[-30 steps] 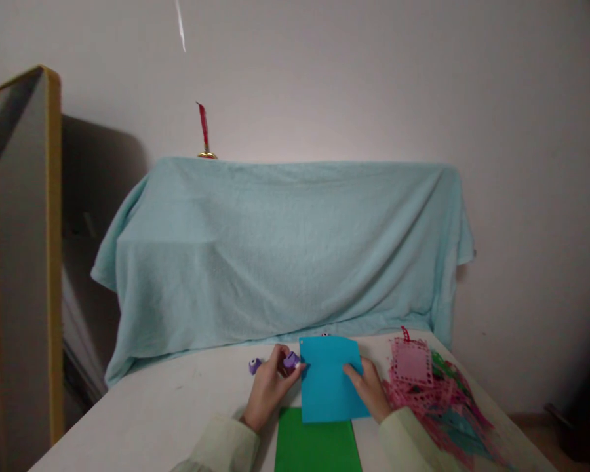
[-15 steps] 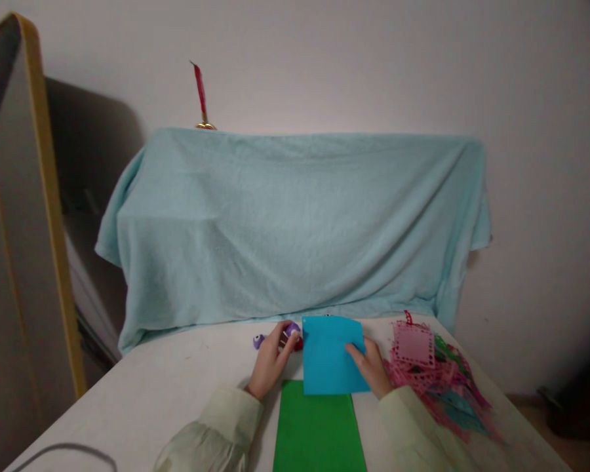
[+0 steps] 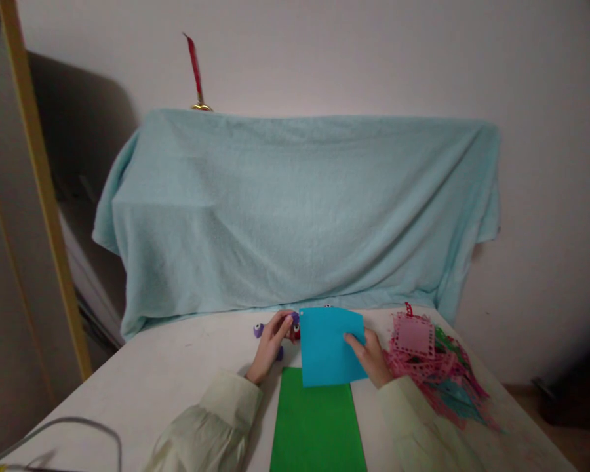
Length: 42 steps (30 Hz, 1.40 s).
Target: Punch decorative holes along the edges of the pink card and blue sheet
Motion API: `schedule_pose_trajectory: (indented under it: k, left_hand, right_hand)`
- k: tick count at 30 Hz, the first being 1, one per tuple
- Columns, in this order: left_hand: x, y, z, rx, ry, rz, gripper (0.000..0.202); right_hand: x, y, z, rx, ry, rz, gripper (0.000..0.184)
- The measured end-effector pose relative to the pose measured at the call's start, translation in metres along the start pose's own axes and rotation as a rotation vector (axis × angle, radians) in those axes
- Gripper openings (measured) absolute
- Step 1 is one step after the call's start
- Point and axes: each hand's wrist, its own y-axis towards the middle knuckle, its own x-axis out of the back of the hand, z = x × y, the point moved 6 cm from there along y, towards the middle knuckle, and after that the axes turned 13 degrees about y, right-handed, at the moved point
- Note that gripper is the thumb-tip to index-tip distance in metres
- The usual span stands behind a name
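In my right hand [image 3: 372,357] I hold a square sheet of blue paper [image 3: 330,347] upright, thumb on its front and fingers hidden behind. My left hand [image 3: 272,344] is at the sheet's left edge, thumb and fingers closed around a small round purple piece [image 3: 295,317]. A small red piece with a white eye [image 3: 296,330] shows just below, partly hidden by the fingers and the paper. Another purple piece with an eye [image 3: 258,330] lies left of that hand. A further purple bit [image 3: 280,354] shows beside my palm. Green paper [image 3: 318,423] lies flat below the blue sheet.
A pile of pink, green and blue cut paper strips [image 3: 432,360] lies on the right of the white table [image 3: 191,354]. Behind hangs a light blue towel [image 3: 299,210]. A grey cable [image 3: 78,421] curves at the front left. A yellow-framed mirror [image 3: 44,190] stands left.
The camera view has tilted down slightly. My left fingers have shifted on the purple piece, and the red piece's eye and a purple bit by my palm now show. The blue paper stays in my right hand.
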Motion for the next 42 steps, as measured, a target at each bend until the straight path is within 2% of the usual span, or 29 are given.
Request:
schedule_pose_trajectory:
  k: [10,16,25,29,34,42]
  left_hand:
    - [0.0004,-0.0006,0.0016,0.02,-0.032,0.003,0.041]
    - [-0.0006,-0.0003,0.0022,0.004,-0.035,0.011,0.037]
    - [-0.0039,-0.0002,-0.004,-0.022,-0.1,0.052,0.034]
    - [-0.0041,0.0012,-0.0008,-0.019,-0.065,0.051,0.036]
    - [-0.005,0.0026,0.004,-0.003,-0.041,0.067,0.037]
    - [-0.0045,0.0009,-0.0031,-0.013,0.004,0.084,0.038]
  right_hand:
    - [0.0022,-0.0009,-0.0012,-0.001,-0.013,-0.015,0.022]
    - [-0.0008,0.0014,-0.0069,0.0,-0.046,0.046,0.024]
    - [-0.0001,0.0025,-0.0045,0.077,-0.137,0.046,0.025]
    - [0.0003,0.0026,-0.0032,0.088,-0.128,0.046,0.027]
    - [-0.0048,0.0016,-0.0008,0.11,-0.122,0.109,0.024]
    - [-0.0075,0.0011,-0.0011,0.096,-0.176,0.116,0.023]
